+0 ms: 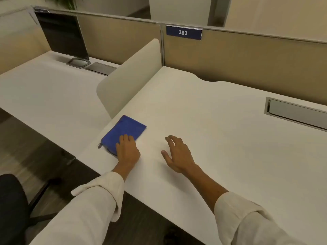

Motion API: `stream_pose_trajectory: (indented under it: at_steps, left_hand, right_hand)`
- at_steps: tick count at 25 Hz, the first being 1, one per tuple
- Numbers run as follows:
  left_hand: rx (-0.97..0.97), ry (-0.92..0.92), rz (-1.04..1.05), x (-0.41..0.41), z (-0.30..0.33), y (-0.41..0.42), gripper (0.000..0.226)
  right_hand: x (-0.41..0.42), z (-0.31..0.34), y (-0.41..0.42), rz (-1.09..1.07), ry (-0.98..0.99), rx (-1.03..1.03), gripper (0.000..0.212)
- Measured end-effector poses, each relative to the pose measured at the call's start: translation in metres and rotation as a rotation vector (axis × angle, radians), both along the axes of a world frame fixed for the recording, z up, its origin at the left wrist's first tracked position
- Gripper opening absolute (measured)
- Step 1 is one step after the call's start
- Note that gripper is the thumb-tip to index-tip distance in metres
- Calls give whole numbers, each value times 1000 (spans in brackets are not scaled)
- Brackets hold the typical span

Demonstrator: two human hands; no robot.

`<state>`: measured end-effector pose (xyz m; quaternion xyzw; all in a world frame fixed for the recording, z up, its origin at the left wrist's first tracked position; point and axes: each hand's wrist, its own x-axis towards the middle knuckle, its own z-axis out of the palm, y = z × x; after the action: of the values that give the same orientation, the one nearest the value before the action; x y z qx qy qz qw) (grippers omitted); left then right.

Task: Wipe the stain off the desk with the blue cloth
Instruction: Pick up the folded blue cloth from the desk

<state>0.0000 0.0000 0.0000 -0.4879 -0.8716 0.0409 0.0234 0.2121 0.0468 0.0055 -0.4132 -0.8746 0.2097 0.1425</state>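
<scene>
Blue, folded and soft, the rectangular microfibre cloth (123, 132) lies flat near the left front corner of the white laminate counter (212, 135), close beside the pale rounded divider panel (131, 75). The left hand (127, 151) rests palm-down on the cloth's near right corner, its fingers (126, 138) laid flat and close together on the fabric, pressing rather than pinching; nothing is gripped yet. The right hand (178, 154) hovers just above the bare counter, well apart from the cloth, its fingers spread wide and empty.

No stain shows clearly; at most a faint pinkish tinge sits on the surface between the two hands, and that is too weak to be sure of.

The step in hand appears to be taking hold of the cloth. To do it well, the left hand should keep the folds together: curl the fingers over the far edge or press flat and slide the whole pad, so the layers do not splay open. Steady downward pressure with overlapping strokes should suit a smooth laminate top. The right hand would do best braced on the counter, clear of the wiping path.
</scene>
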Motion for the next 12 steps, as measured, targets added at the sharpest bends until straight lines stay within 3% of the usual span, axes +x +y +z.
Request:
stream_pose_trajectory:
  at_steps: [4,8,12]
  left_hand:
    - [41,-80,-40,-28,-8,9,14]
    - [146,-106,-91,-44,-10,15,11]
    - [402,-460,-166,-37,16,26,15]
  right_hand:
    - [-20,-9,5,22,-11,-37,56]
    - [-28,-16,9,-5,23,-47,55]
    - [-31,-16,8,-38,236,-127,58]
